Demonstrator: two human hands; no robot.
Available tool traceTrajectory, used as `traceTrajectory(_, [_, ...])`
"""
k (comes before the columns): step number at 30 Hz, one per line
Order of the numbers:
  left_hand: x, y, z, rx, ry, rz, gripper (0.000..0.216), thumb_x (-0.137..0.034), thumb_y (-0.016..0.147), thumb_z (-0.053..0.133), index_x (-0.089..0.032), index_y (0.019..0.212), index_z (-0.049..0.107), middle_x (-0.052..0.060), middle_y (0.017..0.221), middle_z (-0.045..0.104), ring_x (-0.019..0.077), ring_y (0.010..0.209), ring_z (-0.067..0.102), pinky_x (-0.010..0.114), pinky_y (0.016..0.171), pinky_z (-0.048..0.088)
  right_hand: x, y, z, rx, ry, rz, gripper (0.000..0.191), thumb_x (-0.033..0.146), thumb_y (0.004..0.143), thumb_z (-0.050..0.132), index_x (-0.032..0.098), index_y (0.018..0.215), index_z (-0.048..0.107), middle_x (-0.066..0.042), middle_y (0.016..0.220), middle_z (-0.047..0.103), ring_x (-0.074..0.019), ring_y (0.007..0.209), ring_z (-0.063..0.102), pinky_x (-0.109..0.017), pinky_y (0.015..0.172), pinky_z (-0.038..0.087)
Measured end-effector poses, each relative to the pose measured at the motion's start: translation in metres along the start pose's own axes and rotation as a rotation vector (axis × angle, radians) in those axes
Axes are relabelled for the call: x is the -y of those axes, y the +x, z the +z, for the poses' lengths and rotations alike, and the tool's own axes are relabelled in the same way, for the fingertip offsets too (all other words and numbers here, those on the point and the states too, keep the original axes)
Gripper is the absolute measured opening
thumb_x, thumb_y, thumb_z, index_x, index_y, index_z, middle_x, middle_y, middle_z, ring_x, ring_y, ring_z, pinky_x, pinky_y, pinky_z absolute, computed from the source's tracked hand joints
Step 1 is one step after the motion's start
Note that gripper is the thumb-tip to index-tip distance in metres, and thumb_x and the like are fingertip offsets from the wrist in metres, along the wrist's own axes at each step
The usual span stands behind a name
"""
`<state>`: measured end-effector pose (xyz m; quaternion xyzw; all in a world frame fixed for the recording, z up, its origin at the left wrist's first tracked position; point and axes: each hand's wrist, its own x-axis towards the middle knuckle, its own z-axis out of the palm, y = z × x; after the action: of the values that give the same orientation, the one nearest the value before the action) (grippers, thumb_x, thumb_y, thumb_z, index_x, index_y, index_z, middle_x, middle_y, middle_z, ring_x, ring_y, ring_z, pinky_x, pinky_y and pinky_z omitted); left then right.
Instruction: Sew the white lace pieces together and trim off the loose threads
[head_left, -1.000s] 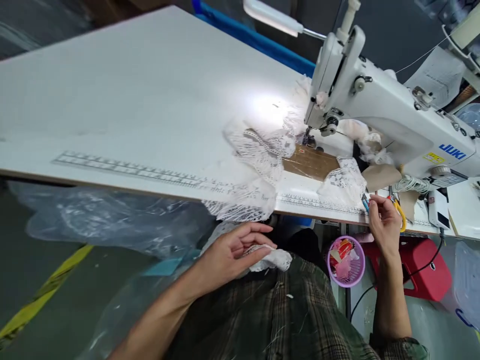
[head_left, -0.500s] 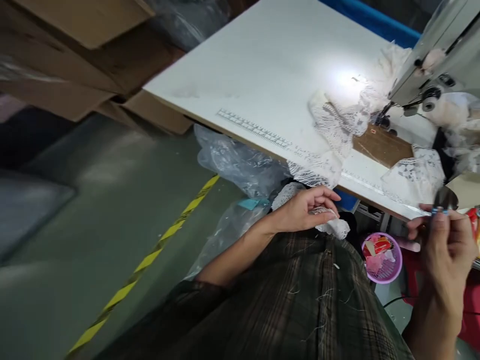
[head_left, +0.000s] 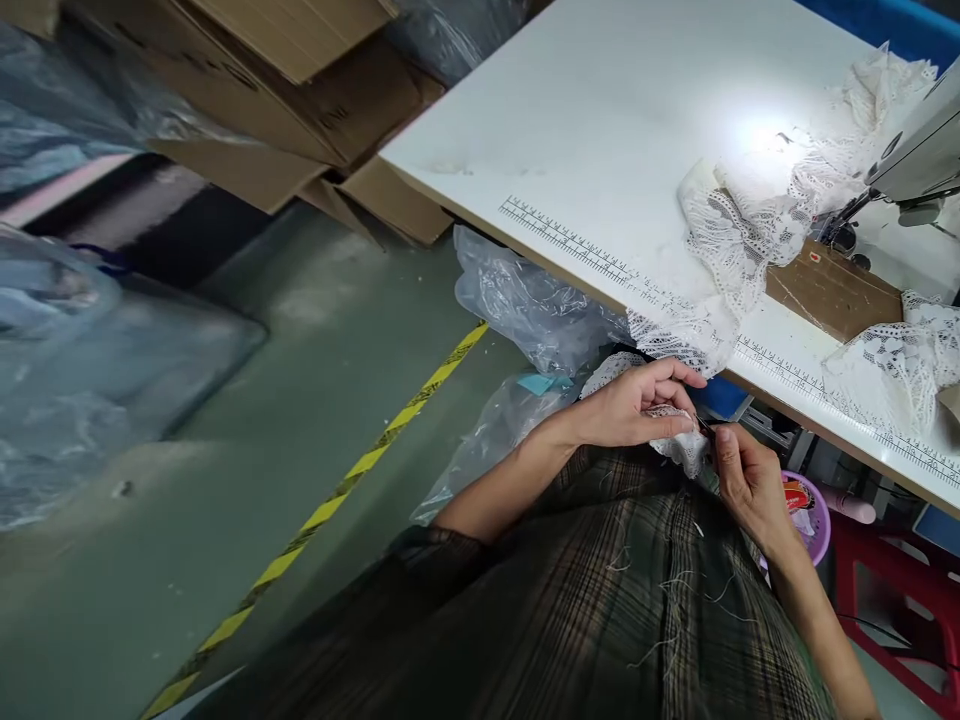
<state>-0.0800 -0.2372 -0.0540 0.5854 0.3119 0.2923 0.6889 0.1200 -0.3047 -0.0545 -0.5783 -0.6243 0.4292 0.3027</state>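
My left hand (head_left: 634, 405) is in front of the table edge, its thumb and fingers closed on a piece of white lace (head_left: 684, 450). My right hand (head_left: 746, 475) meets it from the right, closed round small thread snips (head_left: 705, 428); their dark tips touch or nearly touch the lace by my left fingertips. Most of the snips is hidden in my fist. More white lace (head_left: 739, 240) lies bunched on the white table (head_left: 570, 130) and hangs over its front edge. It runs up to the sewing machine (head_left: 919, 150).
A brown plate (head_left: 836, 290) sits beside the machine's needle. Printed rulers (head_left: 562, 240) run along the table edge. Below right are a pink basket (head_left: 819, 535) of scraps and a red stool (head_left: 892, 580). Plastic bags (head_left: 525, 295) hang under the table; cardboard boxes (head_left: 300, 120) stand at left.
My right hand has come left from the table's right side with the snips, up to the lace in my left hand. The left hand keeps its hold. The view has shifted left.
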Motion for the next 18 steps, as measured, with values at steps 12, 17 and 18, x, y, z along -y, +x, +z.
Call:
traceTrajectory(12, [0.012,-0.011,-0.002,-0.034,-0.035,-0.060,0.045,-0.034,0.081,0.076,-0.016,0.116,0.053,0.003,0.085,0.072,0.0135,0.081,0.068,0.024,0.072,0.048,-0.014,0.002,0.019,0.027,0.070,0.088,0.052,0.063,0.098,0.034,0.023,0.069,0.048,0.004,0.060,0.043,-0.0120,0.055,0.039,-0.025,0.051,0.031])
traceTrajectory(17, [0.012,-0.014,-0.003,-0.036,-0.091,-0.104,0.050,-0.034,0.078,0.079,-0.016,0.117,0.053,0.001,0.084,0.071,0.0105,0.072,0.064,0.021,0.065,0.046,-0.008,0.008,0.013,0.050,-0.062,-0.050,0.042,0.054,0.098,0.040,0.023,0.076,0.057,0.001,0.064,0.054,-0.0138,0.057,0.046,-0.027,0.056,0.036])
traceTrajectory(18, [0.011,-0.014,-0.004,-0.029,-0.105,-0.114,0.052,-0.035,0.077,0.079,-0.016,0.118,0.053,0.001,0.083,0.070,0.0097,0.070,0.063,0.021,0.063,0.045,-0.006,0.009,0.012,0.049,-0.080,-0.079,0.039,0.052,0.097,0.042,0.023,0.077,0.058,0.001,0.065,0.056,-0.0141,0.057,0.047,-0.027,0.057,0.037])
